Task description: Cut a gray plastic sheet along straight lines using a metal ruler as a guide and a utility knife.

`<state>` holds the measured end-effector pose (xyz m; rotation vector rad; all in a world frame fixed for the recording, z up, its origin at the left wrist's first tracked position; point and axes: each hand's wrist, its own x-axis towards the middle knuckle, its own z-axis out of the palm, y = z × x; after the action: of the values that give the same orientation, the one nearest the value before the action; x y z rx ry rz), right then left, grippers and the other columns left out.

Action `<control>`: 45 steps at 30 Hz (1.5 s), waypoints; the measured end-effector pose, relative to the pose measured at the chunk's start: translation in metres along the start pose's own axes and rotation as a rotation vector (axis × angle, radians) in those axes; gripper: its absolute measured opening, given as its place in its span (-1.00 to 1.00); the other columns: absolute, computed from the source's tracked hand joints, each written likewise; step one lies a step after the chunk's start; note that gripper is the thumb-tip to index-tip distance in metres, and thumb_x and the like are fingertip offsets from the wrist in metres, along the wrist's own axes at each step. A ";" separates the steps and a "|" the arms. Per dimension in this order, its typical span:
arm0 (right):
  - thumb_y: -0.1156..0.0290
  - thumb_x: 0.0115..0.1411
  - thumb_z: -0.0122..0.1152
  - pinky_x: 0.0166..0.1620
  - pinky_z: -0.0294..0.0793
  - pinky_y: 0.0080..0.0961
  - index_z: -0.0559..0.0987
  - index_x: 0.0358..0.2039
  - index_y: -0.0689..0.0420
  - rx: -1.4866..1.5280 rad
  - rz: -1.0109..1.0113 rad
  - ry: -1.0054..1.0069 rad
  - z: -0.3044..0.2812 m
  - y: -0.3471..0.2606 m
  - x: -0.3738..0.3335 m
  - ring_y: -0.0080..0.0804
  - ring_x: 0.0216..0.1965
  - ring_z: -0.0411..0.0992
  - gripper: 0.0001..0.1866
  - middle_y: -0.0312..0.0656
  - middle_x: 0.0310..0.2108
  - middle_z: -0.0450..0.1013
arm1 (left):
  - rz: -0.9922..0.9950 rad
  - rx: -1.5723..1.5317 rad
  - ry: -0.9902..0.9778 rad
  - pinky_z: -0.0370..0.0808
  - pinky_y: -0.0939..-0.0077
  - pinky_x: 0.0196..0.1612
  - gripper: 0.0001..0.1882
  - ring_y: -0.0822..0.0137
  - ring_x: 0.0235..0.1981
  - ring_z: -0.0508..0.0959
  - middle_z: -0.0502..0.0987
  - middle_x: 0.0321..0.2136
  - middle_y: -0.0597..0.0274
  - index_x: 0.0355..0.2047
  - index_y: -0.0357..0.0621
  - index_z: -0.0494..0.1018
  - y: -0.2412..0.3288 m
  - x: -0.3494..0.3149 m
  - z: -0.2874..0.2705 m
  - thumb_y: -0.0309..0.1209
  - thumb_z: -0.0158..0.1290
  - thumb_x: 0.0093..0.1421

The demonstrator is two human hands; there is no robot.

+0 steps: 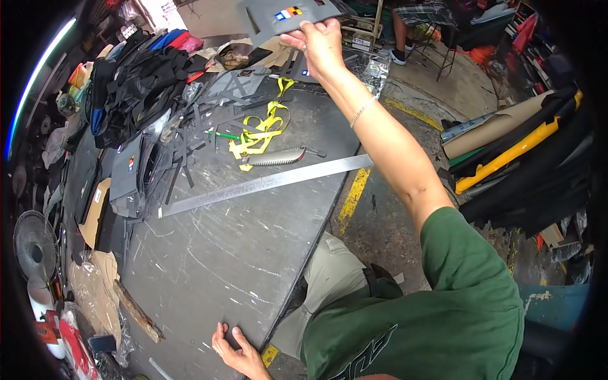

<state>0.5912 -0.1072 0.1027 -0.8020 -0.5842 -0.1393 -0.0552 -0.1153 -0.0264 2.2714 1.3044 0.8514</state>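
With my right arm stretched out over the far end of the worktable (215, 259), my right hand (322, 45) is closed on the edge of a flat grey fabric panel (266, 25). The panel has a small multicoloured patch and a dark slot, and is lifted above the table. At the near edge, my left hand (239, 356) lies with its fingers apart, holding nothing. A long metal ruler (266, 183) crosses the table between my hands. Beyond it are a grey-handled cutter (276, 157), a tangle of yellow webbing (259, 135) and a green pen (225, 135).
Dark fabric strips (183, 142) and a pile of black cloth (142, 79) crowd the table's left side. Similar grey panels (126, 174) lie there too. A fan (35, 247) stands far left. Fabric rolls (506, 149) are at right; another person's leg (400, 31) shows at the back.
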 end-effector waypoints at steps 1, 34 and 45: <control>0.63 0.44 0.01 -0.14 0.87 -0.16 0.19 0.18 0.45 -0.028 0.068 0.041 -0.011 0.014 0.002 0.08 -0.13 0.70 -0.62 0.24 0.06 0.51 | 0.002 0.013 -0.003 0.48 0.25 0.22 -0.59 0.13 0.05 0.59 0.60 0.05 -0.04 0.25 -0.33 0.51 0.000 0.000 0.000 -0.50 0.18 0.44; 0.31 0.23 0.45 0.23 0.45 -0.12 0.64 0.13 0.21 -1.295 0.055 -1.130 -0.008 -0.028 -0.186 0.04 0.12 0.49 -0.52 0.01 0.07 0.58 | 0.115 0.052 -0.211 0.62 0.36 -0.09 -0.68 0.26 -0.23 0.75 0.76 -0.21 0.00 0.03 -0.16 0.67 -0.032 0.252 -0.002 -0.21 0.21 0.44; 0.50 0.19 0.35 0.01 0.48 -0.34 0.59 0.03 0.34 -1.160 0.247 -0.962 -0.046 -0.114 -0.182 -0.12 -0.12 0.50 -0.61 -0.03 -0.20 0.42 | 0.255 0.189 0.049 0.53 0.06 0.22 -0.46 -0.18 0.19 0.61 0.62 0.15 -0.21 0.21 -0.17 0.55 -0.029 0.425 0.101 -0.13 0.28 0.34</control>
<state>0.4223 -0.2371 0.0514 -2.1023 -1.3323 0.1846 0.1572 0.2650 0.0139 2.6232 1.1749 0.9056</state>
